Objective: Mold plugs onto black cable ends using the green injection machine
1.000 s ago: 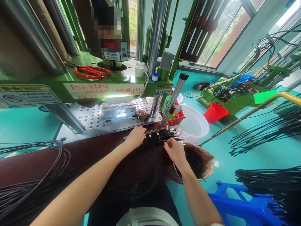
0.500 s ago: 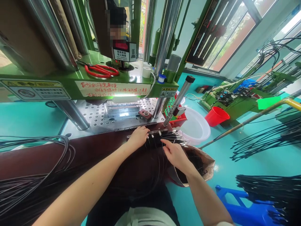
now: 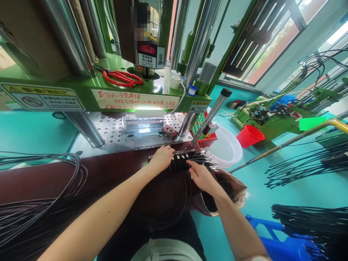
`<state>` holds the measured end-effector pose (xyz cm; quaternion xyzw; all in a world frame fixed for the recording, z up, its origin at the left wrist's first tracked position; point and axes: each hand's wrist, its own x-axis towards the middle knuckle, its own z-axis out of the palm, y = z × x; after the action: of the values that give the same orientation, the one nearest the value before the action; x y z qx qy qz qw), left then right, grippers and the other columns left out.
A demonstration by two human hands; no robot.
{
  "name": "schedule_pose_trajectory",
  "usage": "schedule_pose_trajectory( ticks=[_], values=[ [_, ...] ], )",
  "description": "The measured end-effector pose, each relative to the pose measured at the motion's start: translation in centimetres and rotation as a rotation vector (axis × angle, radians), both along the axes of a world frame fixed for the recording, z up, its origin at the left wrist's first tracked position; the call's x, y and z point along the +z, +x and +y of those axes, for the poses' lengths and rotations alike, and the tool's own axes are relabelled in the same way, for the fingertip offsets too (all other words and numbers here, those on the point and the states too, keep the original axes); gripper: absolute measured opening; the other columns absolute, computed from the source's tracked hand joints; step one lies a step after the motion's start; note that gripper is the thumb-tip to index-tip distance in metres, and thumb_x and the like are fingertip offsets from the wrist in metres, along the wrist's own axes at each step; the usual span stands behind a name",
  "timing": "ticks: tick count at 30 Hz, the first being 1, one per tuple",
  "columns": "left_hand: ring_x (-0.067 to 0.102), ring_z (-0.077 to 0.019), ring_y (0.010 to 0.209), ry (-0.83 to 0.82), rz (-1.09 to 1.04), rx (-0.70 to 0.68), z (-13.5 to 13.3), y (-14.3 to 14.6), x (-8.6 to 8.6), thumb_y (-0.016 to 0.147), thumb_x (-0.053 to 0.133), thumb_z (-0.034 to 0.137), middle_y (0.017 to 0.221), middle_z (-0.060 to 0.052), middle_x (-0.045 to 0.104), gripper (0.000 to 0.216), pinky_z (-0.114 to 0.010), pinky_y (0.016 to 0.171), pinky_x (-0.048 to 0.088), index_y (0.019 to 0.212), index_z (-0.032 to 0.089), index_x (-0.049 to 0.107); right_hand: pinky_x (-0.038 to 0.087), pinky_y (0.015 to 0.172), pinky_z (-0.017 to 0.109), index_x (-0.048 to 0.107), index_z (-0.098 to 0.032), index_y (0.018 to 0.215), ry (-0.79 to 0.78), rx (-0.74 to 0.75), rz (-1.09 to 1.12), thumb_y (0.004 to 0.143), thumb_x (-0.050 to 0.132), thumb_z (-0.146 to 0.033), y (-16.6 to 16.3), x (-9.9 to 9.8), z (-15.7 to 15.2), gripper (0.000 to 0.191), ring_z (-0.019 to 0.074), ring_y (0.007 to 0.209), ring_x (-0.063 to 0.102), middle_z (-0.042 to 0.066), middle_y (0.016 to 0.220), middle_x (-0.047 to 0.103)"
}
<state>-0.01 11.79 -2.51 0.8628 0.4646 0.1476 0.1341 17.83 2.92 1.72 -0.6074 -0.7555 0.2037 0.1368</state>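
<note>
A narrow metal holder strip (image 3: 185, 152) lies at the front edge of the dark red-brown table, with several small metal cable ends (image 3: 182, 156) in a row along it. My left hand (image 3: 162, 158) is closed over the strip's left part, its fingertips partly hidden. Just right of it, my right hand (image 3: 201, 177) is closed, thumb and index finger together on a thin black cable (image 3: 187, 188) hanging down. A pale cable end pokes out below those fingers. A bundle of black cables with metal tips (image 3: 203, 159) lies beyond my right fingertips.
Behind the table stands a green press (image 3: 81, 98) with steel columns and a perforated plate (image 3: 111, 132). Red-handled scissors (image 3: 123, 78) lie on its ledge. A paper-lined container (image 3: 239, 190), a white tub (image 3: 227, 146) and a red bucket (image 3: 250, 136) are rightward. Looped cables (image 3: 65, 174) cover the left.
Another cable end appears in the row on the strip between my hands. My right hand has shifted slightly down, and the view has tilted a little.
</note>
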Motion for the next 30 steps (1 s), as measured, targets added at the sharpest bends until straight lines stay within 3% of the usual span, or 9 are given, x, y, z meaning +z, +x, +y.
schedule_pose_trajectory(
  ticks=[6, 12, 24, 30],
  values=[
    [0.053, -0.022, 0.093, 0.014, -0.006, -0.004, 0.0, 0.0, 0.1, 0.084, 0.04, 0.017, 0.099, -0.011, 0.061, 0.028, -0.034, 0.085, 0.04, 0.102, 0.011, 0.06, 0.039, 0.057, 0.024, 0.053, -0.01, 0.115, -0.028, -0.102, 0.227, 0.082, 0.037, -0.017, 0.3, -1.3, -0.1, 0.037, 0.0117, 0.054, 0.047, -0.003, 0.055, 0.051],
    [0.054, -0.0209, 0.093, 0.011, -0.017, -0.013, 0.0, 0.0, 0.0, 0.084, 0.04, 0.016, 0.096, -0.01, 0.061, 0.027, -0.034, 0.086, 0.04, 0.101, 0.013, 0.06, 0.041, 0.053, 0.023, 0.053, -0.012, 0.114, -0.033, -0.196, 0.38, 0.083, 0.037, -0.023, 0.5, -2.8, -0.4, 0.037, 0.0106, 0.053, 0.047, -0.002, 0.059, 0.051],
    [0.051, -0.0206, 0.095, -0.03, -0.047, -0.058, 0.2, -0.5, 0.2, 0.084, 0.038, 0.017, 0.096, -0.008, 0.059, 0.026, -0.035, 0.085, 0.041, 0.097, 0.016, 0.061, 0.044, 0.064, 0.026, 0.056, -0.011, 0.113, -0.021, -0.153, 0.077, 0.082, 0.037, -0.015, -1.0, -1.1, 0.2, 0.037, 0.0159, 0.065, 0.059, 0.004, 0.07, 0.065],
    [0.05, -0.0201, 0.098, -0.03, -0.089, -0.066, 0.2, -0.7, -0.2, 0.083, 0.039, 0.016, 0.098, -0.008, 0.059, 0.025, -0.034, 0.087, 0.041, 0.098, 0.016, 0.059, 0.042, 0.07, 0.026, 0.056, -0.011, 0.112, -0.016, -0.046, -0.082, 0.082, 0.04, -0.014, -1.0, -0.4, 1.1, 0.034, 0.0179, 0.075, 0.062, 0.007, 0.078, 0.068]
  ],
)
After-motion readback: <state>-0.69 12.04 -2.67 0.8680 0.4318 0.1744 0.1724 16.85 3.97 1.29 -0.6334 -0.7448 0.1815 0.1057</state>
